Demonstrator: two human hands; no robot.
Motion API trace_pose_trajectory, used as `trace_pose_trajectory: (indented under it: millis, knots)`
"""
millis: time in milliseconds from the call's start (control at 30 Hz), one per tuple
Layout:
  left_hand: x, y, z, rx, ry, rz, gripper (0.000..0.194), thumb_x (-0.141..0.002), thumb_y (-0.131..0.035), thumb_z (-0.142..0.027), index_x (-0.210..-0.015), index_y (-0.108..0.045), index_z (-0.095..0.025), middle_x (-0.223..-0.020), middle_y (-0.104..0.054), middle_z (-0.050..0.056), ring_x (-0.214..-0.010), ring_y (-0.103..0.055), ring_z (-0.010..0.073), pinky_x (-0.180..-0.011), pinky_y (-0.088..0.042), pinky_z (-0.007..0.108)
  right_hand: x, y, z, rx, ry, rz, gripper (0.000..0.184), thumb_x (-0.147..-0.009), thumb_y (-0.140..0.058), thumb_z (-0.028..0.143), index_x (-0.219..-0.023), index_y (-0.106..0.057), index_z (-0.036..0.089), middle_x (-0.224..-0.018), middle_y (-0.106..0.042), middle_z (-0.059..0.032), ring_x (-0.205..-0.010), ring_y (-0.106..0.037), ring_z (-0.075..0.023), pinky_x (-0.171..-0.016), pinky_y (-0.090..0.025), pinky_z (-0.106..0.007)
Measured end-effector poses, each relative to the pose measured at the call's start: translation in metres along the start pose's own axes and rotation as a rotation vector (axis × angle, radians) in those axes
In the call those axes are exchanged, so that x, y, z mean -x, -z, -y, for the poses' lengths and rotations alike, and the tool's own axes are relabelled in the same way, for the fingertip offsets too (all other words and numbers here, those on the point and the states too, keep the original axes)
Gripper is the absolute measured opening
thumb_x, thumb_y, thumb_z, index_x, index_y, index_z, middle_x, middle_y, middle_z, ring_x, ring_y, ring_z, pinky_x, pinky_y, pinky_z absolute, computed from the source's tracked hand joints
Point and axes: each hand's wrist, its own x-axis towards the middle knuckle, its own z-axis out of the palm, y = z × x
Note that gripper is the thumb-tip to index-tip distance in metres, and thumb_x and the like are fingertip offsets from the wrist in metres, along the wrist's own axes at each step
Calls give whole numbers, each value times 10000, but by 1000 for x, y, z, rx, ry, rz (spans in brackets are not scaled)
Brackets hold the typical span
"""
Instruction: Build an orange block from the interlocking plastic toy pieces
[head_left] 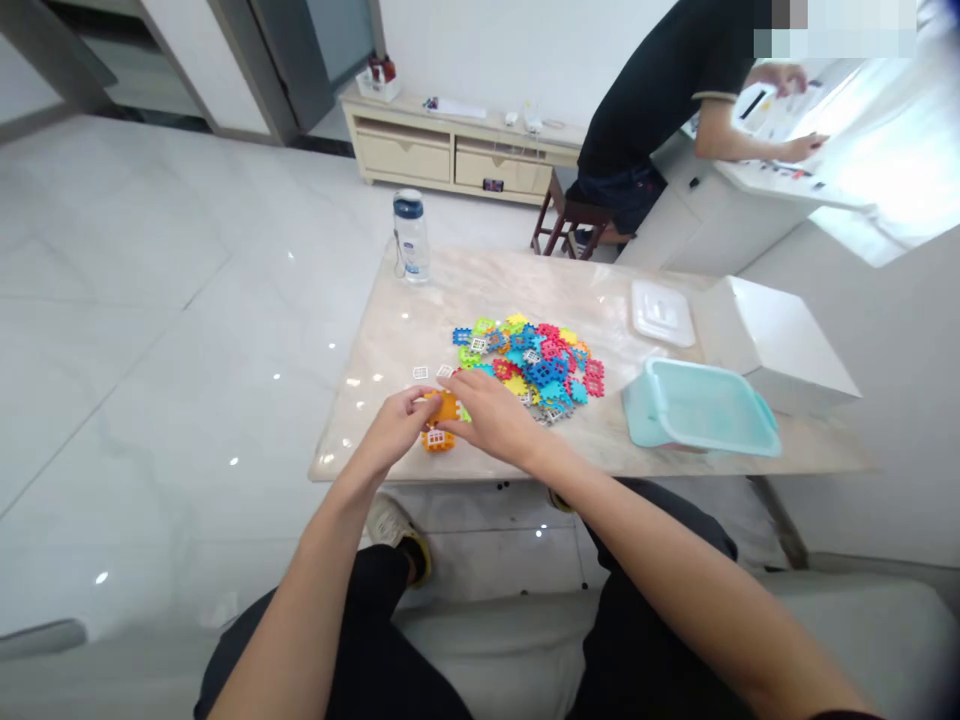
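My left hand (396,425) and my right hand (491,412) meet near the front left edge of a marble table (390,340). Both are closed around a small orange block assembly (440,418), which rests on or just above the tabletop. A pile of colourful square interlocking blocks (536,365) lies just behind my right hand. Two small white window-like pieces (431,372) lie loose to the left of the pile.
A teal plastic bin (701,405) stands at the right, with its clear lid (661,312) and a white box (772,345) behind. A water bottle (411,236) stands at the far left corner. Another person (675,100) works at a white counter beyond.
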Motion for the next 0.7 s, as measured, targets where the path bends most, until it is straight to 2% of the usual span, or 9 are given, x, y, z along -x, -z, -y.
trace_pose_trajectory:
  millis: [133,267,333,433,533,600,700]
  knots:
    - [0,-13,1,-1,-7,44,432,-737,-882,-605,-887,-788,-210,-730,-723,33,-646,-639,205,-603,-470,289,7,4,-4,94,4,28,498,-1003,-816,416,-1412,-667,173,-1329,-726,-159,-1300,-630,-327,-1101,-519,-467]
    - [-2,-17,-2,-25,-3,46,418,-696,-925,-566,-865,-789,-209,-816,-778,56,-762,-717,241,-677,-534,302,9,7,-5,156,-17,38,389,-1018,-797,370,-1329,-698,157,-1287,-731,-155,-1245,-646,-316,-1053,-527,-447]
    - [-5,-9,-3,-22,46,-5,416,-711,-905,-567,-882,-791,-205,-900,-813,84,-817,-743,246,-705,-552,304,9,8,-7,197,-54,44,376,-1024,-786,361,-1321,-700,148,-1272,-728,-156,-1218,-652,-314,-1032,-531,-442]
    - [-9,12,-3,81,66,-219,398,-793,-823,-535,-992,-790,-193,-1050,-839,121,-855,-745,206,-714,-542,270,9,7,-10,265,-101,82,397,-1005,-809,382,-1303,-708,140,-1257,-727,-155,-1222,-644,-329,-1029,-526,-448]
    - [-10,33,-3,255,36,-405,324,-803,-788,-431,-1013,-762,-185,-1046,-835,109,-800,-708,156,-696,-525,239,9,1,-11,304,-102,136,393,-983,-831,408,-1249,-731,137,-1253,-731,-155,-1219,-641,-339,-1039,-519,-456]
    - [-8,41,-4,326,37,-440,294,-798,-780,-395,-999,-753,-183,-1001,-825,92,-762,-688,138,-678,-516,227,9,-5,-8,300,-74,171,386,-977,-835,413,-1236,-738,144,-1260,-732,-153,-1211,-647,-330,-1033,-519,-441]
    - [-3,43,-6,358,37,-400,307,-800,-787,-394,-1014,-757,-176,-982,-817,82,-753,-680,126,-681,-511,219,10,-17,1,272,-40,215,392,-975,-839,419,-1244,-738,153,-1234,-743,-139,-1203,-656,-315,-1036,-513,-418]
